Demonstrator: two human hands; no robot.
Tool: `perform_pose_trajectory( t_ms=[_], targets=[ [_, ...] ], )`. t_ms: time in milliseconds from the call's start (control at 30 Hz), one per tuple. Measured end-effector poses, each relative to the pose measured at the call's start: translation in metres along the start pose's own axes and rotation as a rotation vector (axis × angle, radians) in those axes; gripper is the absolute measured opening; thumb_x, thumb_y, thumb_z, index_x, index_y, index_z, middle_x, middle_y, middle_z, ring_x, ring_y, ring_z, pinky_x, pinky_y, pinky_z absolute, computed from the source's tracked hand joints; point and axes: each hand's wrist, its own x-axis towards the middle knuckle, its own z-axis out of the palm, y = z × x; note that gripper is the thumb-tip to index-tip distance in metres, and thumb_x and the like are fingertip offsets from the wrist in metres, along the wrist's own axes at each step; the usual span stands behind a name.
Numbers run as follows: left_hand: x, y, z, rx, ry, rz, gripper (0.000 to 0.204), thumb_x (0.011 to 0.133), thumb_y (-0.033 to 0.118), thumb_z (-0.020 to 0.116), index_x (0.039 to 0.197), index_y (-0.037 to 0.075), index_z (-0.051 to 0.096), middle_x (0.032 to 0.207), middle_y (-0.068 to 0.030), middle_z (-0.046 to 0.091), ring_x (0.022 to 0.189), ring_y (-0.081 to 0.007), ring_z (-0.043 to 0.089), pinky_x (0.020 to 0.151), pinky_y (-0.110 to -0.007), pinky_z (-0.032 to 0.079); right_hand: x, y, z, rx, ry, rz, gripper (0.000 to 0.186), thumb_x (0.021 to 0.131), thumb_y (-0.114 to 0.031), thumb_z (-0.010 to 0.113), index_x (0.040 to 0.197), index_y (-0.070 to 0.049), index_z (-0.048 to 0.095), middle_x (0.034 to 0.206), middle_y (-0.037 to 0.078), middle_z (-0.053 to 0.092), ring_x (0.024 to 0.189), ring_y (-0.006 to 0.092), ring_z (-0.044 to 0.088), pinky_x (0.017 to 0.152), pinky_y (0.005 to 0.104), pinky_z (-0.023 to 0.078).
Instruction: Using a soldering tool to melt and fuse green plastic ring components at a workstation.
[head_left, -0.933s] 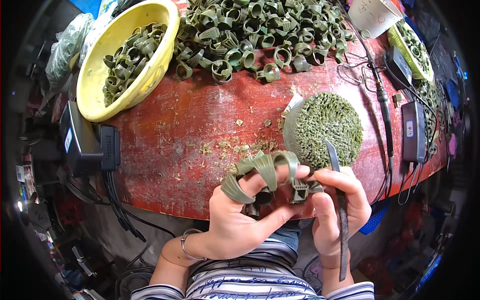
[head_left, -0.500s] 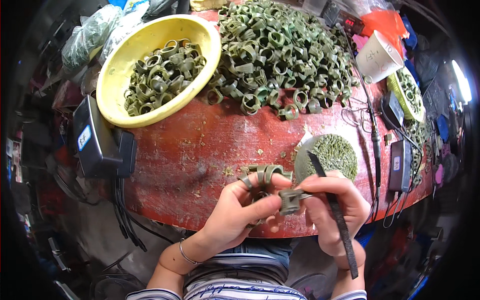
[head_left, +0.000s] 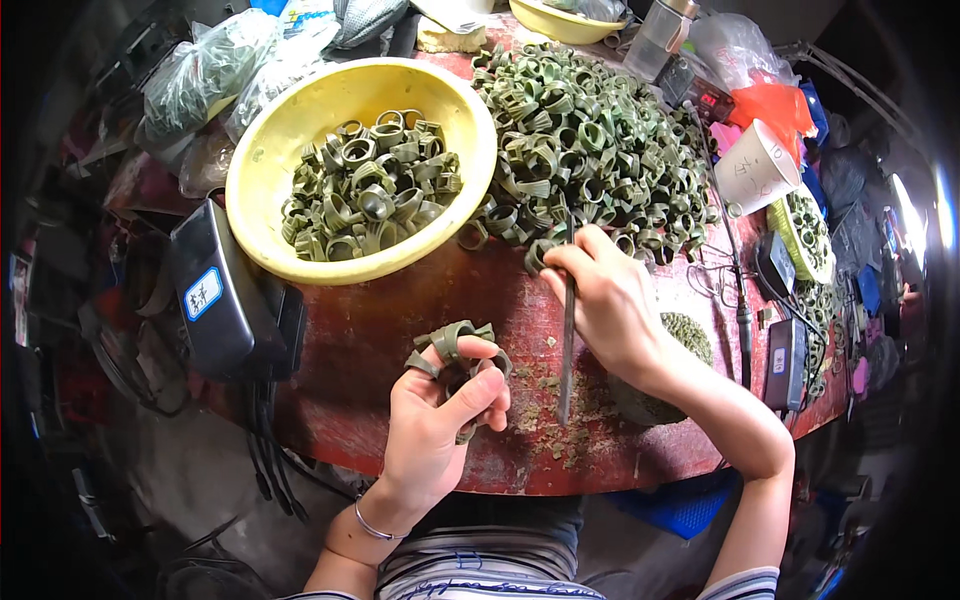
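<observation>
My left hand (head_left: 430, 425) is closed around several olive-green ring pieces (head_left: 452, 340), some hooked over its fingers, above the red table (head_left: 360, 420). My right hand (head_left: 610, 300) reaches to the front edge of a big heap of similar pieces (head_left: 600, 140), gripping a long, dark flat file (head_left: 566, 380); a green piece (head_left: 538, 258) is at its fingertips, and whether it is held I cannot tell. A round block with a rough green top (head_left: 680, 332) is partly hidden behind my right forearm.
A yellow bowl of pieces (head_left: 265, 175) sits left of the heap. Black power units (head_left: 225, 320) (head_left: 785, 365) with cables stand at both sides. At the right are a paper cup (head_left: 755, 170) and a basket (head_left: 815, 260); plastic bags (head_left: 200, 80) lie back left.
My right hand has moved up and away from my left hand to the heap, carrying the file. My left hand has shifted slightly left with its pieces. The camera's view takes in more table background.
</observation>
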Motion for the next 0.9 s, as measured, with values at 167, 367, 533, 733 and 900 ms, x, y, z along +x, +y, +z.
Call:
perform_pose_trajectory(
  t_ms=[167,367,533,733,900],
  targets=[
    [-0.001,0.005,0.004,-0.319,-0.11,-0.048,0.027,0.084,0.0,0.055,0.11,0.006,0.054,0.089,-0.01,0.059,0.075,-0.0174,0.06,0.056,-0.024,0.05,-0.034,-0.017,-0.019,0.225,0.129,-0.014,0.017,0.075,-0.002,0.064,0.092,-0.004,0.059,0.081,0.011,0.051,0.064,0.0262,0.055,0.055,0.0328,0.045],
    [0.004,-0.008,0.001,-0.083,-0.284,-0.04,0.036,0.08,0.001,0.061,0.115,0.0,0.05,0.107,-0.0083,0.056,0.081,-0.0111,0.059,0.059,-0.019,0.049,-0.072,-0.04,-0.039,0.339,0.216,0.013,0.029,0.064,0.008,0.07,0.092,0.001,0.062,0.084,0.012,0.057,0.068,0.0209,0.059,0.055,0.0275,0.049],
    [0.002,-0.01,0.019,0.038,-0.365,-0.129,0.05,0.073,-0.001,0.068,0.119,0.001,0.049,0.108,-0.0067,0.056,0.087,-0.0104,0.058,0.07,-0.022,0.048,-0.091,-0.043,-0.047,0.35,0.247,-0.025,0.031,0.063,0.008,0.07,0.092,0.002,0.062,0.085,0.015,0.058,0.07,0.023,0.061,0.056,0.0276,0.05],
    [-0.005,-0.013,0.028,0.278,-0.385,-0.029,0.042,0.072,-0.001,0.07,0.111,-0.002,0.055,0.099,-0.0068,0.06,0.089,-0.0106,0.057,0.077,-0.024,0.047,-0.107,-0.043,-0.046,0.489,0.303,0.089,0.031,0.067,0.005,0.072,0.096,0.003,0.059,0.087,0.016,0.06,0.068,0.0199,0.062,0.054,0.0252,0.051],
    [-0.006,-0.015,0.035,0.24,-0.37,-0.093,0.041,0.073,-0.002,0.069,0.111,-0.003,0.054,0.096,-0.0068,0.061,0.087,-0.011,0.058,0.075,-0.024,0.049,-0.126,-0.031,-0.037,0.639,0.346,0.141,0.035,0.073,0.001,0.069,0.104,0.004,0.052,0.089,0.017,0.058,0.069,0.0158,0.06,0.053,0.0216,0.05]
  ],
)
